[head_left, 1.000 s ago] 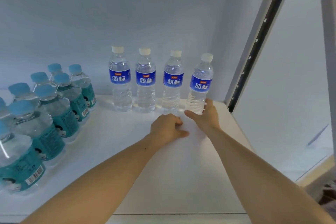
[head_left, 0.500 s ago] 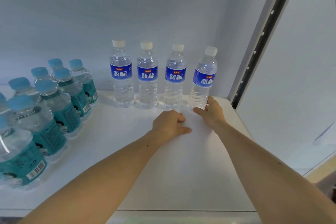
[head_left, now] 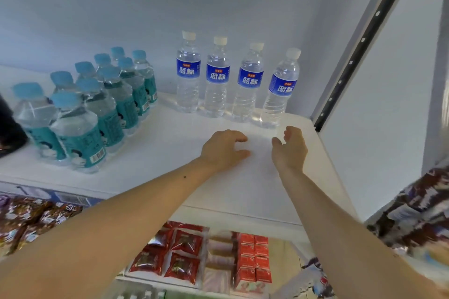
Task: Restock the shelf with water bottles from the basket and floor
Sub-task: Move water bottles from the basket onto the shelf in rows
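Snack packs (head_left: 177, 253) below are blurred; a dark object (head_left: 9, 128) is cut off at left; right hand (head_left: 290, 147) has let go of the end bottle (head_left: 279, 90) standing on the shelf (head_left: 170, 153), fingers relaxed; left hand (head_left: 224, 149) loosely curled, empty.

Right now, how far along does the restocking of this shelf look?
Four blue-label bottles stand in a row at the back of the shelf, beside the teal-label bottles. Both hands hold nothing: left hand and right hand hover before the row. Bare shelf in front remains unfilled; basket and floor are out of view.
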